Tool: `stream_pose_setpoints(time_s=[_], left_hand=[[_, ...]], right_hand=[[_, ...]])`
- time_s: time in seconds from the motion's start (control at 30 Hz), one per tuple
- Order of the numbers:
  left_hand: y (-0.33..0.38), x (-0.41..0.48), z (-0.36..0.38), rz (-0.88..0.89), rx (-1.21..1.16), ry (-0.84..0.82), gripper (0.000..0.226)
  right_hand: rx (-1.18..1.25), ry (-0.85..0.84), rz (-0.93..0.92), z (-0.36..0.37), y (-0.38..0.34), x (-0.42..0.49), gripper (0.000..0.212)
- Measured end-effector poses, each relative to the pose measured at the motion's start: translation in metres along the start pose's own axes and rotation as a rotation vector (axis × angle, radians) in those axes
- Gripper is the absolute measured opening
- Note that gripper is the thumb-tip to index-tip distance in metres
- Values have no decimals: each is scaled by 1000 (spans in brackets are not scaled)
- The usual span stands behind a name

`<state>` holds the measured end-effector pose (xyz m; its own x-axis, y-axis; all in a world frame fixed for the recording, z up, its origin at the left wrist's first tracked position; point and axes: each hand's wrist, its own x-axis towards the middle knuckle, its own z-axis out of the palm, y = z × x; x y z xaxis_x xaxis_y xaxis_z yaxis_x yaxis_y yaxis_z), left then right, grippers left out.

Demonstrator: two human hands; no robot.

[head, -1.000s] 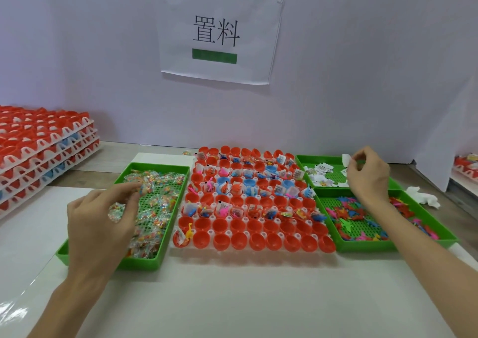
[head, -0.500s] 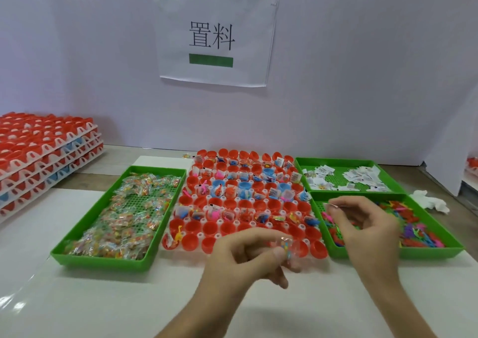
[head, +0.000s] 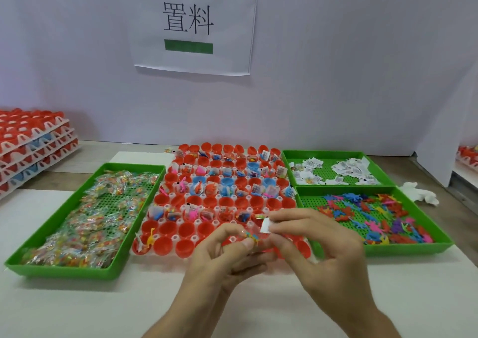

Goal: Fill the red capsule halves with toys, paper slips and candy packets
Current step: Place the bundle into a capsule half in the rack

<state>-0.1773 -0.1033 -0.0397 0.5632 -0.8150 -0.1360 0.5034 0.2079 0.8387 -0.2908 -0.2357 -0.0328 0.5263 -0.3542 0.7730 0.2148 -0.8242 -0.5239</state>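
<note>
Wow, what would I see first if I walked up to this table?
Probably the big block of red capsule halves in the middle of the table, many already filled. Green trays flank it: candy packets on the left, paper slips and colourful toys on the right. In front, the left hand pinches a candy packet and the right hand pinches a paper slip.

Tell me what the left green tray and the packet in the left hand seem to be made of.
Green perforated tray: likely moulded plastic, semi-gloss; uniform colour, gridded holes. Clear candy packet pinched in the left hand: probably thin transparent film; coloured contents show through.
</note>
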Motion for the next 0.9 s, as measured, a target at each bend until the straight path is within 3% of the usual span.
stream_pose_setpoints(time_s=[0.23,0.4,0.57,0.77,0.9], left_hand=[[-5,1,-5,50,-4,-46,29],[2,0,-5,46,-6,-203,37],[-5,5,-4,94,40,-60,20],[-6,8,-8,117,53,-43,27],[-12,5,-4,116,89,-50,29]], right_hand=[[29,-90,-16,16,1,-9,10],[-57,-133,-48,15,4,-8,16],[-62,-163,-66,15,1,-9,17],[65,-143,-2,7,-3,-10,23],[5,11,62,-4,3,-3,25]])
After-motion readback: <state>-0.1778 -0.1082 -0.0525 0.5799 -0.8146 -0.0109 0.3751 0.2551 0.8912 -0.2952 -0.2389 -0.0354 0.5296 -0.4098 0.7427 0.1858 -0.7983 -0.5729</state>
